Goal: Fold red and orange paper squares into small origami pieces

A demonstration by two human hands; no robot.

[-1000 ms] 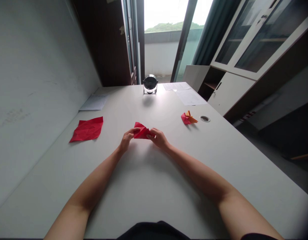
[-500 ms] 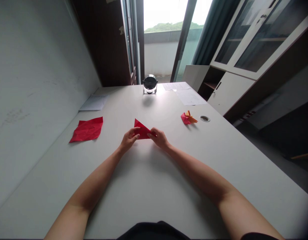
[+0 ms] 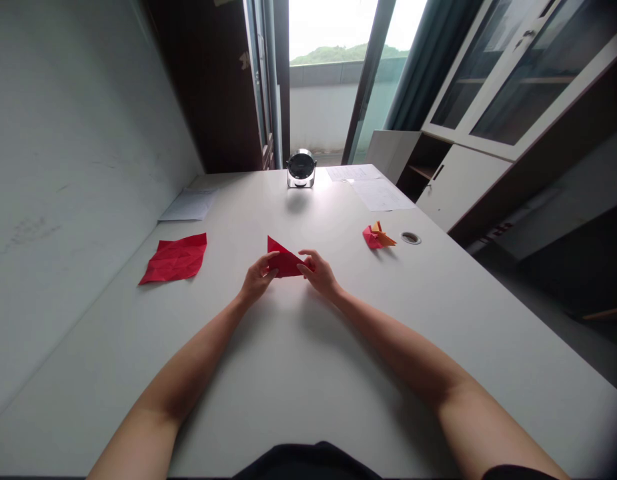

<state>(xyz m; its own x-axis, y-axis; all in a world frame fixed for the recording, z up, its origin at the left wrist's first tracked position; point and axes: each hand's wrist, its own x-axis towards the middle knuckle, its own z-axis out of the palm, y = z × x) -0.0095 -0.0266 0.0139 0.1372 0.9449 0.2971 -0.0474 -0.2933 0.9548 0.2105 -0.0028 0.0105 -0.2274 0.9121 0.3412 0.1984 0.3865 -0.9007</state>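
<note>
Two hands are working: the left hand (image 3: 255,279) and the right hand (image 3: 321,273). Two pieces of red paper are showing: one folded red triangle (image 3: 284,261) is sitting pinched between both hands, and one creased red sheet (image 3: 175,259) is lying well left of the left hand. Two small folded figures, one red figure (image 3: 371,237) and one orange figure (image 3: 384,236), are touching each other beyond the right hand, with one cable hole (image 3: 411,237) just beside them. Three white sheets (image 3: 188,204) (image 3: 353,172) (image 3: 381,195) are lying far beyond the hands. One desk fan (image 3: 301,169) is standing there too.

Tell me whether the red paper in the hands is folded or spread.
Folded: the red paper is a compact triangle, pinched between left hand and right hand.
</note>
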